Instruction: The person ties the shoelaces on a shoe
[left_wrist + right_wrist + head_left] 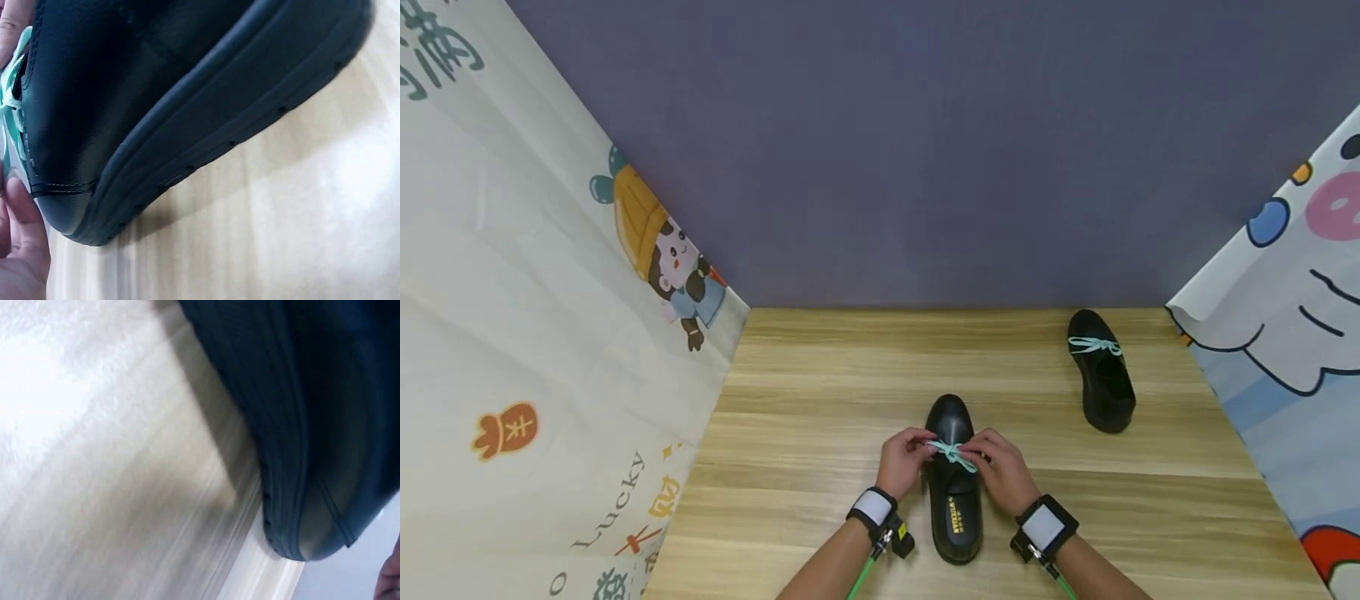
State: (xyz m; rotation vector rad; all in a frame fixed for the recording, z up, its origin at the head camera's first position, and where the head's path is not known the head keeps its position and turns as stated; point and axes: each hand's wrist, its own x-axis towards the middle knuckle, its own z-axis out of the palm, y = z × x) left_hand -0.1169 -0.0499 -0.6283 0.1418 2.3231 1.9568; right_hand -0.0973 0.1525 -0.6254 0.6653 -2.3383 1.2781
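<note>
A black leather shoe (pixel 951 421) stands on the wooden surface, toe pointing away from me. Across its front, the mint-green shoelace (pixel 952 452) is looped in a bow. My left hand (pixel 901 463) pinches the lace on the left side of the bow. On the right side, my right hand (pixel 1006 477) pinches the lace too. The left wrist view shows the shoe's dark side and sole (pixel 187 131) close up, with the lace (pixel 12 103) and fingertips at the left edge. In the right wrist view the shoe (pixel 281 437) hides most of the hand.
A second black shoe (pixel 1108 404), its mint-green lace in a bow, stands at the back right of the wooden tabletop (pixel 820 367). Printed white cloths hang at the left (pixel 550 333) and right (pixel 1300 333). Behind the surface is a grey-blue backdrop (pixel 925 167).
</note>
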